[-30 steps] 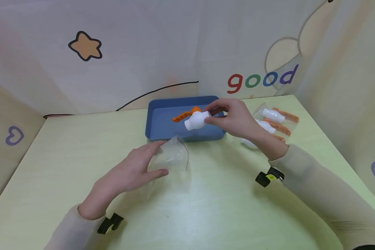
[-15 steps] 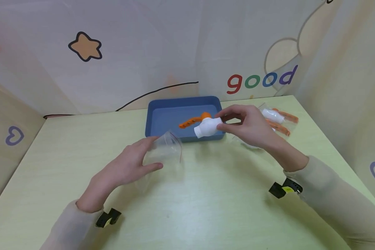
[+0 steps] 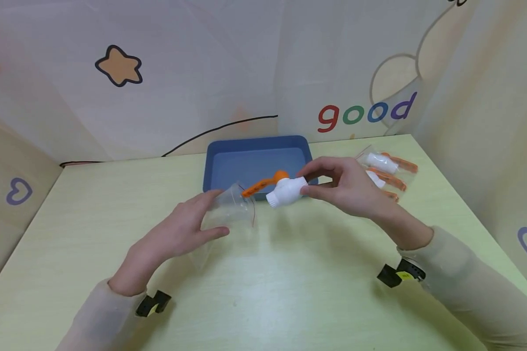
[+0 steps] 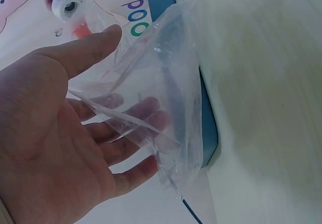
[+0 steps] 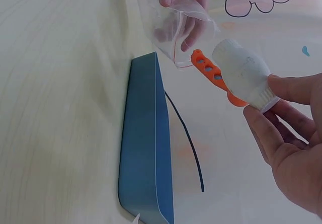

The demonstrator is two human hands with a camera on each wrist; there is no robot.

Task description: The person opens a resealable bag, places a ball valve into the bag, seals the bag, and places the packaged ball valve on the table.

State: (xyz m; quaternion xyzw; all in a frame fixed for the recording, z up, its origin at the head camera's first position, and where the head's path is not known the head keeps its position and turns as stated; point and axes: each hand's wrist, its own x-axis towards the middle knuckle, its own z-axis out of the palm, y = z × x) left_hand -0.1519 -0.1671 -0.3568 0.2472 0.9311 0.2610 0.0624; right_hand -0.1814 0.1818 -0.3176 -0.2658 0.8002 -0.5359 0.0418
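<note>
My right hand [image 3: 351, 187] pinches one end of a white plastic ball valve [image 3: 287, 191] between thumb and fingers. The valve's orange lever points left, its tip overlapping the mouth of a clear zip bag [image 3: 234, 209] in the head view. With its fingers behind the bag and its thumb apart on the near side, my left hand [image 3: 180, 229] holds that bag above the table. Through the plastic, the left fingers [image 4: 146, 108] show bent. The valve's round open end [image 4: 69, 5] faces the left wrist camera. The right wrist view shows the orange lever [image 5: 209, 70] beside the bag's red-edged mouth.
A blue tray [image 3: 246, 163] stands at the back of the pale table [image 3: 254, 292], behind both hands. Several bagged ball valves [image 3: 386, 165] with orange levers lie at the right rear, partly hidden by the right hand. A printed fabric backdrop [image 3: 202, 63] surrounds the table.
The right hand moved right, then down, and the valve's lever has now come back left to the bag's mouth. The left hand and bag shifted slightly left, then stayed nearly still.
</note>
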